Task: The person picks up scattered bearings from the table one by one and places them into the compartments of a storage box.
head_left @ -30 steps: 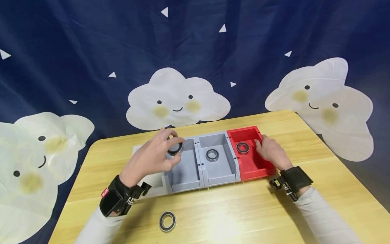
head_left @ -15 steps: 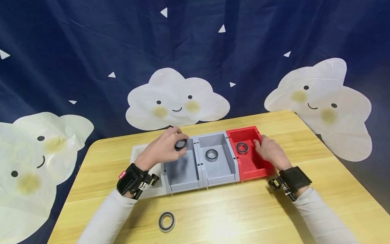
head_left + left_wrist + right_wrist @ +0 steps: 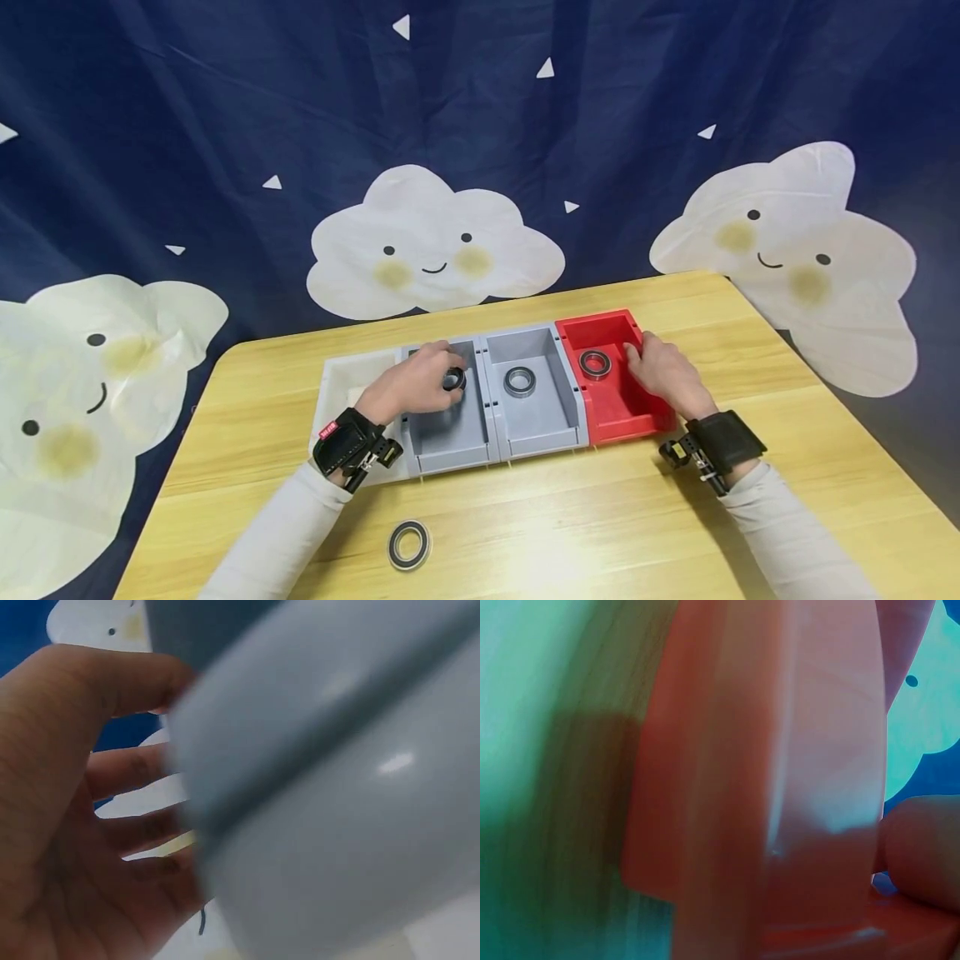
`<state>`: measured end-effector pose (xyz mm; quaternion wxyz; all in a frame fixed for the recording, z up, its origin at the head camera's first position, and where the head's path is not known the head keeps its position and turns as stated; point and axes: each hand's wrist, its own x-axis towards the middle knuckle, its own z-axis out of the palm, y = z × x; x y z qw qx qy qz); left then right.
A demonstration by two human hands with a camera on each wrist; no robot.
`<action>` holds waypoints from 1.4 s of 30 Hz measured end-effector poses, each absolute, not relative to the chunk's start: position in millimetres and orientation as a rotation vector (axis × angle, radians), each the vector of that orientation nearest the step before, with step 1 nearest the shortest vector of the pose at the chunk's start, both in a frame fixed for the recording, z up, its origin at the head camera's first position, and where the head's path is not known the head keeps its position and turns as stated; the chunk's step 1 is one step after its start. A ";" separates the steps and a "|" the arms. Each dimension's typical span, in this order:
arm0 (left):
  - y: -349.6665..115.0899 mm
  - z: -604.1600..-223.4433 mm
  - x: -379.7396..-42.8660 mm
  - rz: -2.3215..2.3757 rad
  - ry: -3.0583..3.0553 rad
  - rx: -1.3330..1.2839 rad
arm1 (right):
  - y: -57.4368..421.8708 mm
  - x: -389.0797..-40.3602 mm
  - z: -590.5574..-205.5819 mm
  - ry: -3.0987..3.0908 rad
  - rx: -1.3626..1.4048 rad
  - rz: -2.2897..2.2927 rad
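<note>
In the head view, my left hand (image 3: 416, 385) reaches into the left grey bin (image 3: 457, 461) and pinches a ball bearing (image 3: 461, 382) between thumb and fingers. The bin's walls fill much of the left wrist view and hide the bearing there. My right hand (image 3: 666, 371) grips the right side wall of the red bin (image 3: 630, 430), its thumb inside. Flat inside that bin lies a second bearing (image 3: 595, 377). Another bearing (image 3: 520, 393) lies in the right grey bin (image 3: 545, 442), between the red bin and the left grey one.
A white bin (image 3: 321, 421) stands at the left end of the row, partly behind my left hand and wrist. One more bearing (image 3: 394, 546) lies flat on the wooden table (image 3: 615, 525) in front of the bins. A dark blue cloud-patterned curtain (image 3: 480, 100) hangs behind.
My left hand has moved right and down with its bearing, from above the left grey bin to inside it. The right hand stays on the red bin.
</note>
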<state>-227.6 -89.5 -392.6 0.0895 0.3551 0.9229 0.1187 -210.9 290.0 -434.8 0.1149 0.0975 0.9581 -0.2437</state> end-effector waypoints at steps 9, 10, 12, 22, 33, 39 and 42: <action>-88.1 -408.0 -226.6 0.265 2.734 1.086 | 289.4 -210.5 -432.4 2.810 0.290 -0.706; -87.9 -408.9 -226.6 0.262 2.734 1.092 | 289.3 -210.5 -432.3 2.808 0.290 -0.709; -87.0 -410.3 -226.8 0.249 2.732 1.103 | 289.8 -209.8 -431.4 2.805 0.284 -0.716; -83.8 -413.6 -225.5 0.187 2.703 1.017 | 290.4 -209.4 -429.7 2.807 0.259 -0.735; -81.2 -412.9 -223.9 0.158 2.686 0.919 | 290.3 -210.9 -430.7 2.790 0.258 -0.745; -84.0 -403.2 -223.7 0.150 2.689 0.858 | 289.9 -211.1 -430.2 2.790 0.254 -0.750; -88.2 -395.3 -223.0 0.163 2.709 0.876 | 291.0 -210.0 -429.8 2.789 0.267 -0.748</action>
